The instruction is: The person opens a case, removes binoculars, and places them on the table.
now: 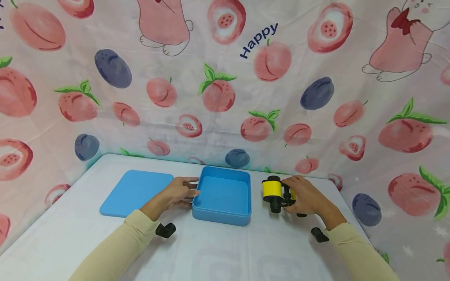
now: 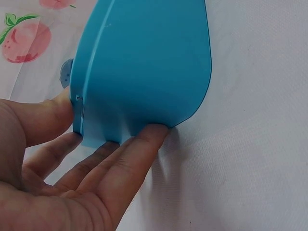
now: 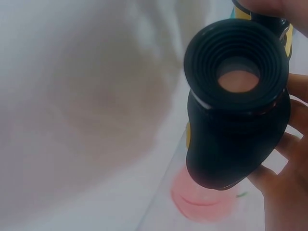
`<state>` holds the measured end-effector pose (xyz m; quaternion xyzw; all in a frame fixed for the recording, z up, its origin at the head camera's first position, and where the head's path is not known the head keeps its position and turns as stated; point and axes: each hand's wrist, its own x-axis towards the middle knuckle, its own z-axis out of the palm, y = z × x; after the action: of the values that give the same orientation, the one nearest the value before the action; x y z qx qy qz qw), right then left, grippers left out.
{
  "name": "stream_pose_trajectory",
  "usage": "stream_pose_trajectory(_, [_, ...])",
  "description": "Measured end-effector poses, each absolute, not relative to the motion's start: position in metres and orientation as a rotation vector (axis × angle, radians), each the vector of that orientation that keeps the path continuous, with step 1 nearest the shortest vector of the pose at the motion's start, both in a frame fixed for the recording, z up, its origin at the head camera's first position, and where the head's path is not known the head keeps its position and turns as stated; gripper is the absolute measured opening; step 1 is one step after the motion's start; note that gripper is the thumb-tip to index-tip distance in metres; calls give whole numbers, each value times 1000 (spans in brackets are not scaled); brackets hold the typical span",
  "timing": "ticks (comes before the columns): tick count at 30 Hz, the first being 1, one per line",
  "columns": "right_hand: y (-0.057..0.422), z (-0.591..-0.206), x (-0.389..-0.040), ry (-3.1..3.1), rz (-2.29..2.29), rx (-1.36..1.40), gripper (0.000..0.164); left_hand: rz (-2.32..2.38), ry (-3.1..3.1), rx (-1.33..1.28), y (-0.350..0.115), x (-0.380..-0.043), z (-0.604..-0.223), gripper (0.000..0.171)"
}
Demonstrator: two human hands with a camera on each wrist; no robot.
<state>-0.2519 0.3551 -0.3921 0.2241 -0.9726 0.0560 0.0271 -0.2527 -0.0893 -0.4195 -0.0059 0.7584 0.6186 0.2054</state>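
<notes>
A light-blue rectangular box (image 1: pixel 222 191) stands on the white table with its top uncovered. At its left side, my left hand (image 1: pixel 179 191) holds the wall; the left wrist view shows the thumb at the rim and the fingers (image 2: pixel 134 159) spread along the outside. To the right of the box, my right hand (image 1: pixel 306 195) grips yellow-and-black binoculars (image 1: pixel 272 190) by their right barrel. One black eyepiece (image 3: pixel 236 67) faces the right wrist camera, and the fingers reach around the far side of that barrel. My palm hides part of the binoculars in the head view.
A flat blue lid (image 1: pixel 137 193) lies on the table left of the box, partly behind my left hand. A fruit-patterned cloth (image 1: pixel 218 128) hangs behind the table (image 1: pixel 225 249). Black wrist devices (image 1: pixel 165 230) show under both sleeves.
</notes>
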Motion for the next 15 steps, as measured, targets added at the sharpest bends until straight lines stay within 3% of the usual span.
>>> stream_pose_trajectory(15, [359, -401, -255, -3047, 318, 645, 87, 1731, 2114, -20, -89, -252, -418, 64])
